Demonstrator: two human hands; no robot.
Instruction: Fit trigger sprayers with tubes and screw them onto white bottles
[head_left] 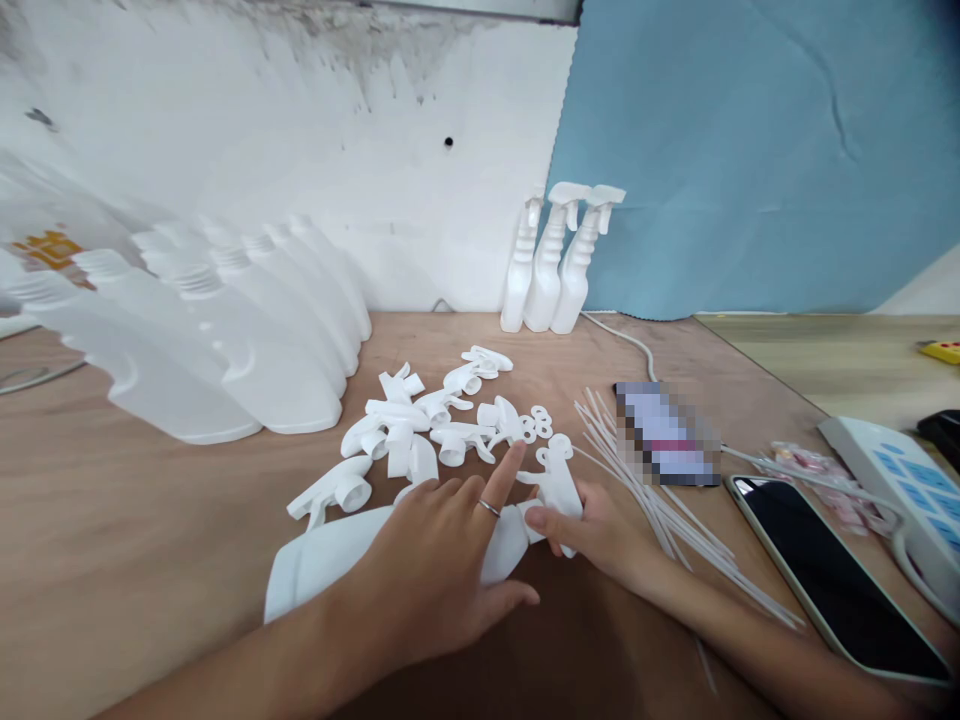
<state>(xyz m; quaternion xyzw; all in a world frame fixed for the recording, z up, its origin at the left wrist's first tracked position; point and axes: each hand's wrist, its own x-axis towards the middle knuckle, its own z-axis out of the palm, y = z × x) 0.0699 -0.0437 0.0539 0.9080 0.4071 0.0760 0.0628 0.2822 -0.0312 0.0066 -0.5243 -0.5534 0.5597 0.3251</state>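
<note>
A white plastic bottle (pixel 322 562) lies on its side at the table's near edge. My left hand (pixel 439 550) lies over it, holding it from above, with the ringed finger stretched out and the thumb on the near side. At the bottle's neck, my right hand (pixel 592 530) grips a white trigger spray head (pixel 559 490) between thumb and fingers. Whether the head is screwed on is hard to tell. Just beyond both hands, several loose trigger spray heads (pixel 397 415) lie in a heap, with small white washers (pixel 540 422) at its right.
Uncapped white bottles (pixel 292 350) stand in rows at left. Three bottles with spray heads (pixel 555 260) stand against the wall. Thin white tubes (pixel 660 510) lie right of my hands, beside a pixelated device (pixel 667 435), a phone (pixel 832 570) and a power strip (pixel 885 470) with its cable.
</note>
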